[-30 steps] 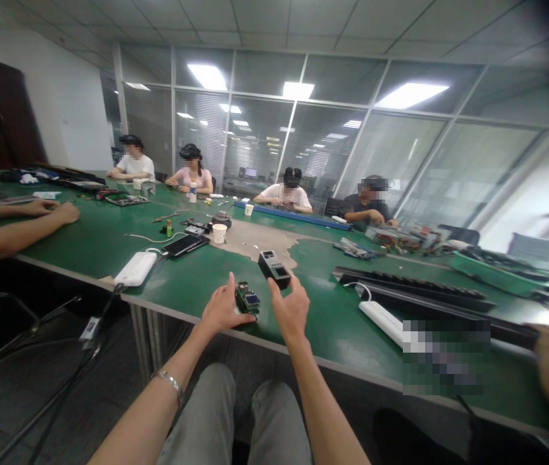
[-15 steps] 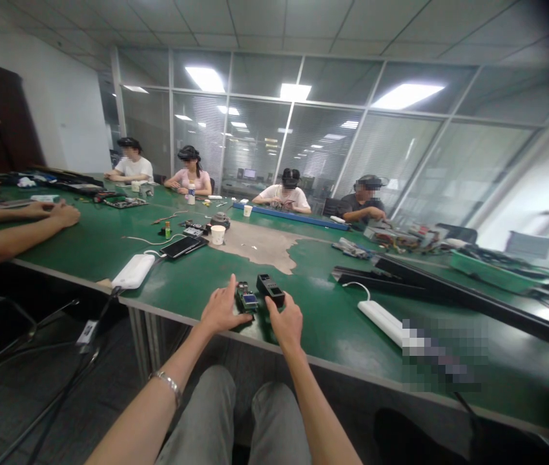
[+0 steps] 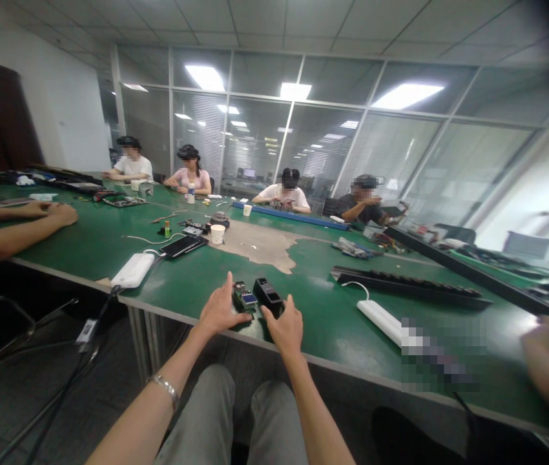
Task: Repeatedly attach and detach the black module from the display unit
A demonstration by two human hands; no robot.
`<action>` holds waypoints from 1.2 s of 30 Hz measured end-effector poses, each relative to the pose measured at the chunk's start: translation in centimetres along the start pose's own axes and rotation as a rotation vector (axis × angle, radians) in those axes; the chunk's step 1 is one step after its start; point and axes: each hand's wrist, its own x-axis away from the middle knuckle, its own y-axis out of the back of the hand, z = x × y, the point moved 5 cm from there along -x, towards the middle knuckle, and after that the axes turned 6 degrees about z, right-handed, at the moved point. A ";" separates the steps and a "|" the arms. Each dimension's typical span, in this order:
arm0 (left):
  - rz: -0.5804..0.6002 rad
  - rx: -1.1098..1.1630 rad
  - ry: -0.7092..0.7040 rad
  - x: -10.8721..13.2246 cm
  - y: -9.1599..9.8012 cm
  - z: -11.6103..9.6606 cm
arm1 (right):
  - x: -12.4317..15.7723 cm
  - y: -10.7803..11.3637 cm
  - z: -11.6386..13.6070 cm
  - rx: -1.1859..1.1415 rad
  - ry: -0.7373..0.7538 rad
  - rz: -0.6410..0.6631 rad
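Right hand (image 3: 287, 332) has moved against the black device (image 3: 268, 297) beside a circuit board (image 3: 245, 299).

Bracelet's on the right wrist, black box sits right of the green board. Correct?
No: the bracelet is on the left wrist, not the right, as the head view shows. The black box does sit right of the green board.
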 end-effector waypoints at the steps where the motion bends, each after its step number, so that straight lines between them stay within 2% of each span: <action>1: -0.002 0.003 -0.001 0.0 0.0 0.1 | 0.0 0.0 -0.1 -0.016 0.005 -0.010; 7: -0.004 0.001 0.009 -0.1 -0.2 0.3 | -0.4 0.2 -0.1 -0.039 -0.013 0.000; 11: 0.010 -0.002 0.015 -0.1 -0.3 0.3 | -0.8 0.8 0.2 -0.170 -0.034 0.017; 15: 0.008 0.004 0.007 -0.1 -0.2 0.2 | -0.9 2.3 1.8 -0.377 -0.033 -0.009; 18: 0.008 0.010 0.014 -0.1 -0.2 0.2 | -0.9 3.2 3.6 -0.456 -0.011 0.019; 22: -0.001 0.015 0.005 -0.1 -0.1 0.1 | -0.9 3.5 5.4 -0.393 0.004 0.025; 28: -0.013 0.011 -0.001 0.0 0.1 -0.1 | -0.5 2.8 6.3 -0.273 -0.008 0.063; 36: 0.004 0.010 -0.009 0.1 0.1 0.0 | -0.9 3.0 8.0 -0.036 0.021 0.136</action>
